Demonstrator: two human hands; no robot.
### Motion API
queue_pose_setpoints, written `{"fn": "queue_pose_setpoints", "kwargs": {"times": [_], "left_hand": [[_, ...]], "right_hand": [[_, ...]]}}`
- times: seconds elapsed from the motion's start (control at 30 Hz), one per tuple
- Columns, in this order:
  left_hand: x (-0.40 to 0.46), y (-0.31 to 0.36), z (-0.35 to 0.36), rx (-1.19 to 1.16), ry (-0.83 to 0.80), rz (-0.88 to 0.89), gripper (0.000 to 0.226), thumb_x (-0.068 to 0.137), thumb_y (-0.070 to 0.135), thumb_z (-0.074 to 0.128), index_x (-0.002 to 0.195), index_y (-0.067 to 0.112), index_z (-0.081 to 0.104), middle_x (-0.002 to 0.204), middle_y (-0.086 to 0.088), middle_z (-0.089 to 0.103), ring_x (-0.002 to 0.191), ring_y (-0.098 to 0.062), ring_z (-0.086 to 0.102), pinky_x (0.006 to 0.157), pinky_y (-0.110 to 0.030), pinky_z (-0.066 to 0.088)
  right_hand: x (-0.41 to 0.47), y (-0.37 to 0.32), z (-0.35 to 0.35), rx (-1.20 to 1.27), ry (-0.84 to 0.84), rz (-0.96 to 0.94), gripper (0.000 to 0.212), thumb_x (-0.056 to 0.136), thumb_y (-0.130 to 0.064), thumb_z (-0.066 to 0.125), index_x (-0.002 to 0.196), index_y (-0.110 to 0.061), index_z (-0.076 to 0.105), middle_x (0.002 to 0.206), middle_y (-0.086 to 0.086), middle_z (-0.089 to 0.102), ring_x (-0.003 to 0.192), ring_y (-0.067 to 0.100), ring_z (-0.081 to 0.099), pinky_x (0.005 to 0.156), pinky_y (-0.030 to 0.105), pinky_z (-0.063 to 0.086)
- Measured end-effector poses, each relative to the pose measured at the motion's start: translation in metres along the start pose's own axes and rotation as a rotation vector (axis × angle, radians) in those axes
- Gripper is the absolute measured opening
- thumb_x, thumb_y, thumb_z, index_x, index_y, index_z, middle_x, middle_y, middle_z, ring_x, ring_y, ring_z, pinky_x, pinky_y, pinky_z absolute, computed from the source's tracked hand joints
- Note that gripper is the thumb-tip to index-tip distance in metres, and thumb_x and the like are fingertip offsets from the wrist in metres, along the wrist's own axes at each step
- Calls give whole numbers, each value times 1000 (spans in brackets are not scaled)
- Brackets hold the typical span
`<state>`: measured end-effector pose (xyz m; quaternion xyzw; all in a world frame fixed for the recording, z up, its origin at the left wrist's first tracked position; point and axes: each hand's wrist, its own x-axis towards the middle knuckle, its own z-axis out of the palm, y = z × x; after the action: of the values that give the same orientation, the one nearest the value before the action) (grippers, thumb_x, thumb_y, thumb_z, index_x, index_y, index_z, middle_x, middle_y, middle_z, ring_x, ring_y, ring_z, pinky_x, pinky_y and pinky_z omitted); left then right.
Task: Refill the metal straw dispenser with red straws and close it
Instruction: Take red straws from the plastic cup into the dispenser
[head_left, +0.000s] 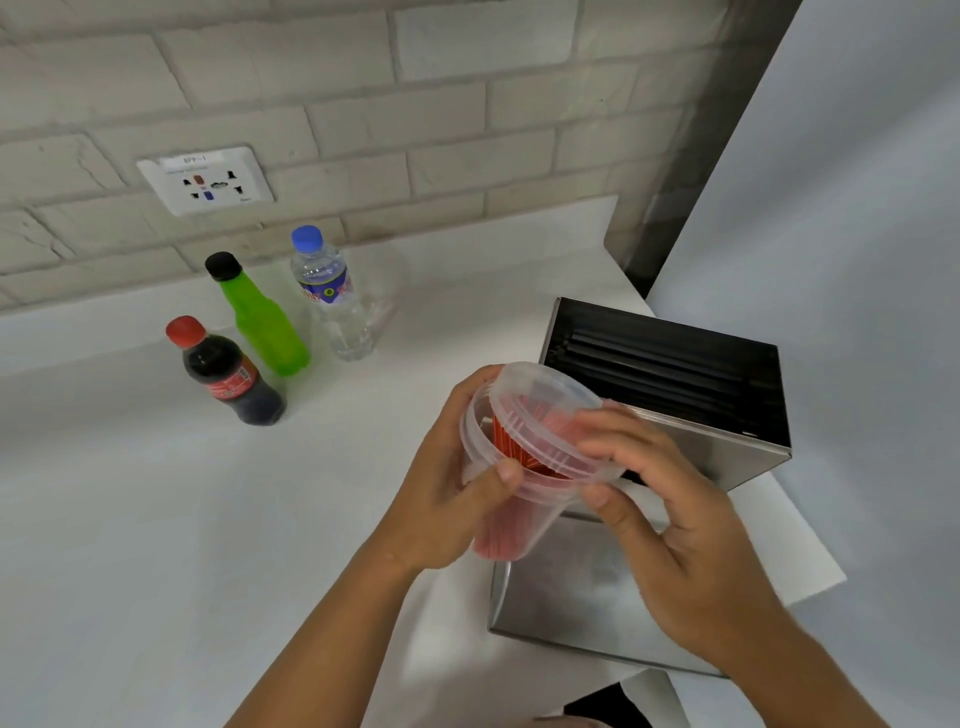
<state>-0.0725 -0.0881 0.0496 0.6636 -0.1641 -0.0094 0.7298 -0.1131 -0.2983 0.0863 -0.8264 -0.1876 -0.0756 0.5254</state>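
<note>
On white counter (130, 519) against a pale brick wall (415, 93), open metal straw dispenser (727, 452) sits at right, top uncovered, dark straws (654, 364) lying inside; its shiny lid or panel (571, 597) lies flat in front, just beside it. Wall socket plate (205, 179) mounted on the brick at left. Three bottles stand close together at counter's left-centre: green bottle (265, 322) with black cap, clear water bottle (337, 301) with blue cap behind-right of it, dark cola bottle (228, 374) with red cap in front. Both hands hold a clear plastic tub (519, 499) in the air, in front of the dispenser. Left hand (452, 493) wraps the tub body, fingers curled round it, thumb on the rim. Right hand (670, 519) grips the clear lid (545, 400), fingers over the top, thumb under the edge; lid tilted up on the far side, partly off. Red straws (514, 441) packed upright inside the tub, ends visible at the gap.
</note>
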Motion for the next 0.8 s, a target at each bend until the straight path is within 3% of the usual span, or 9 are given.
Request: {"fn": "queue_pose_setpoints", "kwargs": {"times": [0.13,0.4,0.57,0.67,0.8], "left_hand": [[3,-2,8,16,22,-16,61,98,60,59,148,27,47,135,6,64,124,-17,63,101,-26,49],[8,1,20,35,-2,-48,52,100,60,55,144,34,53,129,4,67,119,-18,66,98,-24,51],[8,9,28,87,-17,-89,40,101,63,46,139,54,52,130,19,67,121,-6,66,97,-17,50],[7,12,30,89,-32,-135,40,98,72,35,134,63,52,131,23,66,125,-4,64,97,-16,50],[6,13,27,78,-87,-195,41,93,78,28,132,76,42,132,39,59,125,13,58,94,-6,47]], "right_hand": [[-1,9,0,27,-40,15,33,101,-27,58,130,-14,66,141,-3,62,138,25,55,109,43,51],[-1,22,-1,159,3,36,34,100,-28,59,133,-19,62,137,-8,64,134,22,58,106,30,50],[0,26,-3,101,-28,56,53,96,-44,65,140,-15,59,142,-1,61,137,23,55,108,26,47],[2,28,-1,141,-20,80,50,95,-38,65,139,-17,58,138,1,62,134,23,57,106,27,49],[5,28,-1,214,-11,106,44,95,-35,65,137,-26,58,135,0,64,131,22,59,102,21,49]]}}
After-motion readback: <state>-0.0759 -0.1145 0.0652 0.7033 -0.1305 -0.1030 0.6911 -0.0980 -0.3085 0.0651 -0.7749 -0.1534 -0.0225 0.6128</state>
